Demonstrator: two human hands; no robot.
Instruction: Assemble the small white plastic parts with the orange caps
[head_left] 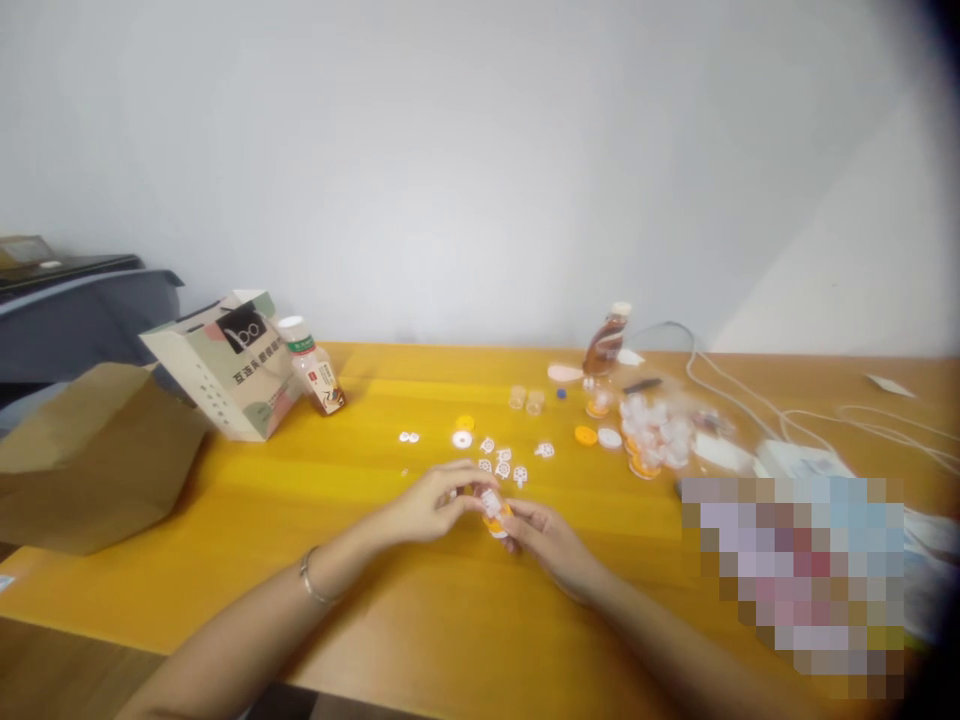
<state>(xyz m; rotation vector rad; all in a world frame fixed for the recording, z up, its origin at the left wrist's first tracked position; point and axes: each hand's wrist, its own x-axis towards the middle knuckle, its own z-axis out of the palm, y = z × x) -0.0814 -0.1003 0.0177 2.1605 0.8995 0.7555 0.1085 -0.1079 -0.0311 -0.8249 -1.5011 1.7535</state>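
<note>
Near the middle of the yellow wooden table point(405, 630), a small orange and white plastic piece point(493, 510) is held between both hands. My left hand point(439, 502) pinches its upper left side, with a bracelet point(306, 578) on the wrist. Fingers of my right hand point(551, 545) grip its lower right side. Just beyond the hands lie several small white cut-out parts point(503, 468). Behind them are a white disc point(462, 439), a yellow disc point(465, 423) and two small clear cups point(535, 402). Fine detail of the held piece is blurred.
A paper gift bag point(232, 370) and a white-capped bottle point(319, 372) stand at the left, beside a brown bag point(97, 460). To the right are a heap of clear and orange pieces point(660, 432), a brown bottle point(606, 342), white cables point(739, 382) and a pixelated area.
</note>
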